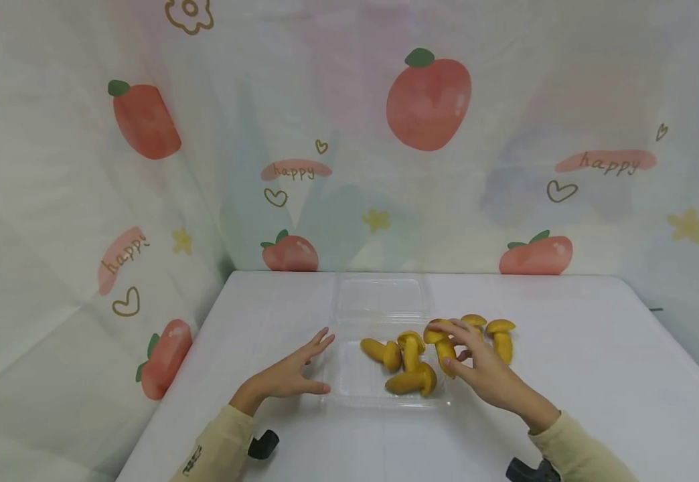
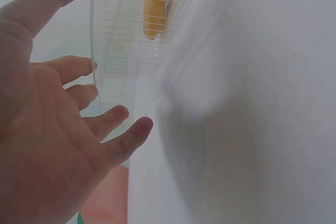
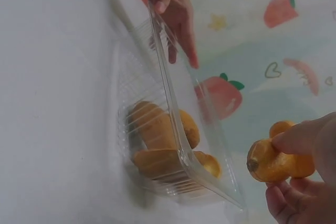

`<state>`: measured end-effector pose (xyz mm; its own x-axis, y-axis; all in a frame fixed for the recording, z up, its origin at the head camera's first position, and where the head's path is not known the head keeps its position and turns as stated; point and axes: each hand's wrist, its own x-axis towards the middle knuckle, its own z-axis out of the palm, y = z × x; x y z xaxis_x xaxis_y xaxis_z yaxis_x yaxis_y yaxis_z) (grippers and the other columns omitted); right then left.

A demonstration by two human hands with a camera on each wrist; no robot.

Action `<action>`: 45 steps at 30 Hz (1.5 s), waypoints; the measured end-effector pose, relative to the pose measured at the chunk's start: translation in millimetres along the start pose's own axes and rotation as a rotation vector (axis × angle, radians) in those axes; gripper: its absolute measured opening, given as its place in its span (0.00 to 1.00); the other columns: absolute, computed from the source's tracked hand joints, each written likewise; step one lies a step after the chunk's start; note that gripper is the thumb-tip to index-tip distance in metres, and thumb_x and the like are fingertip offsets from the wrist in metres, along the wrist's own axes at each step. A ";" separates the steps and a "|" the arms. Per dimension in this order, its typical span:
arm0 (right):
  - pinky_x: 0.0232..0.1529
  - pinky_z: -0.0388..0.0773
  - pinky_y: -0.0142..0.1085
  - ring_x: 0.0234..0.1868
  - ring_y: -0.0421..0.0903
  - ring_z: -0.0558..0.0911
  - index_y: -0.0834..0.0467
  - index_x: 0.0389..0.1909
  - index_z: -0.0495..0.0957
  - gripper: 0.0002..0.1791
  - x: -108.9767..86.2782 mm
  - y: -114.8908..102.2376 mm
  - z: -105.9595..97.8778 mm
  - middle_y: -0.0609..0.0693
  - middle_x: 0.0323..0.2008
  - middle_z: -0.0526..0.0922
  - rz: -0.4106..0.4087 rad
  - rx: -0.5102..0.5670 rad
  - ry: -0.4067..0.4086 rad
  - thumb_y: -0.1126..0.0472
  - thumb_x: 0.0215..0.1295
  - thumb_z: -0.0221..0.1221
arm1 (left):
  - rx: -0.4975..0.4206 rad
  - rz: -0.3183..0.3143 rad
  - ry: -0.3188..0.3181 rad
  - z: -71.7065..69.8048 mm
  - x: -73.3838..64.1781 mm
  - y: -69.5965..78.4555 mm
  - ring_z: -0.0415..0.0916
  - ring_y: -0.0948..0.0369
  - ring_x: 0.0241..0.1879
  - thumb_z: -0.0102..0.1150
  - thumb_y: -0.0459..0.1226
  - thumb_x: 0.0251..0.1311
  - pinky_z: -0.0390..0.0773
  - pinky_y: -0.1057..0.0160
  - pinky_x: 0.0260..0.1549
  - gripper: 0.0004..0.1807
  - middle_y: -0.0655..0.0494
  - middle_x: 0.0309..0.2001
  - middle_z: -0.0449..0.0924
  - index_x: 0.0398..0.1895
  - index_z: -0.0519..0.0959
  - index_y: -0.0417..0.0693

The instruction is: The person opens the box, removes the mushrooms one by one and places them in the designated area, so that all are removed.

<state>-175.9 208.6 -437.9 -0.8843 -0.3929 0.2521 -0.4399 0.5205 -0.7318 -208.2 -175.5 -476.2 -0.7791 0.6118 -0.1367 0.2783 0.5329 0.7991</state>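
Right hand (image 1: 487, 372) pinches a yellow-orange toy mushroom (image 1: 441, 345) between thumb and fingertips, held just above the right edge of a clear plastic clamshell tray (image 1: 349, 385) that sits mid-tabletop, nearer the front edge. In the right wrist view the same mushroom (image 3: 278, 162) is gripped at the stem end; the palm is cut off by the frame corner, so only the fingertips (image 3: 294, 139) show. Left hand (image 1: 292, 372) is spread, fingers straight, resting on the white tabletop (image 1: 596, 375) at the tray's left edge; the left wrist view shows the fingers (image 2: 79, 66) at or against the tray wall (image 2: 97, 51), though actual contact is hard to tell through the clear plastic. Three more yellow-orange mushrooms lie in the tray: one lying left (image 1: 381, 352), one upright in the middle (image 1: 411, 347), one on its side at the front (image 1: 412, 381). Two further mushrooms stand on the tabletop just right of the tray: one (image 1: 501, 338) in plain view, one (image 1: 475, 321) partly hidden behind the right hand's fingers. The tray's open lid (image 1: 381, 298) lies flat toward the back edge, barely visible against the white cloth. The left wrist view is soft and shows only one blurred mushroom (image 2: 152, 3) through the ribbed tray base. Fruit-print fabric backdrop (image 1: 428, 100) rises behind and to the left of the tabletop.
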 end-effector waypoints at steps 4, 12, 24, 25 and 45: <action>0.44 0.76 0.30 0.53 0.42 0.74 0.50 0.68 0.71 0.28 -1.8 1.5 -8.7 0.52 0.63 0.73 -0.011 -0.026 0.027 0.67 0.68 0.62 | -0.004 0.000 0.001 -1.4 0.0 -1.6 0.38 0.43 0.82 0.69 0.39 0.61 0.59 0.35 0.73 0.52 0.46 0.84 0.32 0.82 0.47 0.47; 0.42 0.76 0.30 0.50 0.34 0.73 0.52 0.68 0.71 0.28 -8.6 10.7 -24.4 0.54 0.64 0.73 0.006 -0.079 0.057 0.68 0.67 0.62 | -0.015 0.002 -0.011 -0.1 2.2 -6.8 0.35 0.44 0.82 0.69 0.42 0.62 0.57 0.35 0.73 0.52 0.47 0.84 0.30 0.82 0.46 0.48; 0.42 0.76 0.29 0.53 0.45 0.74 0.53 0.69 0.71 0.29 -20.2 30.1 -43.9 0.59 0.66 0.69 0.038 -0.151 0.100 0.68 0.68 0.61 | -0.001 0.023 -0.002 -1.1 3.5 -3.7 0.36 0.44 0.82 0.68 0.42 0.62 0.58 0.36 0.73 0.52 0.47 0.84 0.30 0.82 0.46 0.47; 0.41 0.75 0.28 0.53 0.44 0.74 0.54 0.69 0.71 0.29 -21.1 32.5 -44.9 0.60 0.66 0.68 0.035 -0.156 0.108 0.69 0.67 0.62 | -0.003 0.020 -0.003 -1.1 3.4 -3.5 0.36 0.44 0.82 0.68 0.42 0.62 0.58 0.36 0.73 0.52 0.47 0.84 0.31 0.82 0.46 0.48; 0.40 0.76 0.28 0.59 0.38 0.67 0.59 0.68 0.70 0.32 -28.0 73.9 -62.4 0.64 0.64 0.71 0.075 -0.219 0.163 0.74 0.63 0.63 | 0.013 -0.005 -0.009 -1.1 0.9 -3.1 0.38 0.44 0.82 0.68 0.42 0.62 0.59 0.36 0.73 0.52 0.48 0.84 0.31 0.83 0.46 0.49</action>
<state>-193.4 305.4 -459.5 -0.9214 -0.2290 0.3139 -0.3797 0.7023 -0.6022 -210.5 -177.3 -478.1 -0.7759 0.6138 -0.1460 0.2815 0.5438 0.7906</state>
